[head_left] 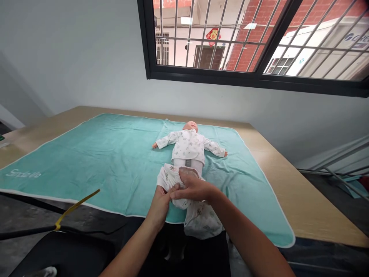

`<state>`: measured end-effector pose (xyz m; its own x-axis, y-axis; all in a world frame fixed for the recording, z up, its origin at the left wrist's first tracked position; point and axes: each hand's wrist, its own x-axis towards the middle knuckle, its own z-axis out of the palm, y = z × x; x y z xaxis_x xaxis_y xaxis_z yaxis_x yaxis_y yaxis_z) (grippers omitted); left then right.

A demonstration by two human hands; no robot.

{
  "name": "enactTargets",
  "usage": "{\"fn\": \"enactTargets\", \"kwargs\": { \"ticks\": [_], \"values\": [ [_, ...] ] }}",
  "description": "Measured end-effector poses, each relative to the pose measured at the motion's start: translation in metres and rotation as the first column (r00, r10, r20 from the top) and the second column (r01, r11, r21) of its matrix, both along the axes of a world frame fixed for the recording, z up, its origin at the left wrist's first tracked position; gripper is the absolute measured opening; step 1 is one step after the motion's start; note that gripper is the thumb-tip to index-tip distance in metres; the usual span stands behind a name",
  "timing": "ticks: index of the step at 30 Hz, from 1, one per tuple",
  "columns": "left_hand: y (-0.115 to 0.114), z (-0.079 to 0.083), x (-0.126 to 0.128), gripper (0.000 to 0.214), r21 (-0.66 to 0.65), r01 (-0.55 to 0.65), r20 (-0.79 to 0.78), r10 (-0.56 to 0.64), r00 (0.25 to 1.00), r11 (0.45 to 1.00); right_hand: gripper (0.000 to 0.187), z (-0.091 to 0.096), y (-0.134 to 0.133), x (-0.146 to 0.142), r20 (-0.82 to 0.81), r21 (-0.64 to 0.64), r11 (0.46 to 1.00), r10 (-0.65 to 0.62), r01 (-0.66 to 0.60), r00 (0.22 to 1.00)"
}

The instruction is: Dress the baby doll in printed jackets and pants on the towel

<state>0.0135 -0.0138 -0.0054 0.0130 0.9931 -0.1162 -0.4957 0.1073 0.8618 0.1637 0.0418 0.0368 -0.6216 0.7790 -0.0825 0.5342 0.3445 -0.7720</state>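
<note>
Teal blanket (100,161); white garment (202,221), bunched, sparsely printed

Far off, a dark-framed window (269,54) with metal bars (175,23) interrupts the pale wall (86,57) beyond a wooden desk (305,196); near left, a black seat (66,250), probably a chair, stands over grey floor (20,215).

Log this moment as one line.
left hand: holding printed garment | right hand: holding it too | doll: lying on teal blanket
</note>
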Motion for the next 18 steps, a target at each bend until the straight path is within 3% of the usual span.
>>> {"fn": "enactTargets", "kwargs": {
  "ticks": [3, 7, 9, 11, 14, 18],
  "values": [
    [0.001, 0.0, 0.005, 0.066, -0.009, -0.048, -0.046, 0.047, 0.998, 0.999, 0.041, 0.005, -0.007, -0.002, 0.008, -0.113, 0.988, 0.104, -0.103, 0.995],
    [-0.005, 0.009, 0.005, 0.06, -0.053, -0.193, -0.086, 0.188, 0.978, 0.98, 0.032, 0.005, -0.016, 0.005, -0.113, -0.183, 0.976, 0.095, -0.115, 0.989],
    [-0.017, 0.014, 0.001, 0.056, -0.102, -0.251, -0.016, 0.251, 0.968, 0.963, 0.03, 0.002, -0.019, 0.014, -0.28, -0.249, 0.967, -0.015, -0.057, 0.96],
    [-0.033, 0.015, -0.005, 0.049, -0.177, -0.275, 0.018, 0.283, 0.959, 0.945, 0.033, -0.005, -0.018, 0.022, -0.392, -0.325, 0.94, -0.236, 0.106, 0.889],
    [-0.059, 0.01, -0.011, 0.042, -0.305, -0.272, -0.001, 0.285, 0.958, 0.913, 0.038, -0.021, -0.012, 0.021, -0.29, -0.296, 0.884, -0.445, 0.362, 0.847],
    [-0.081, 0.005, -0.011, 0.049, -0.363, -0.318, -0.013, 0.336, 0.942, 0.876, 0.079, -0.039, 0.001, -0.006, 0.029, -0.047, 0.876, -0.48, 0.48, 0.877]
  ]
}}
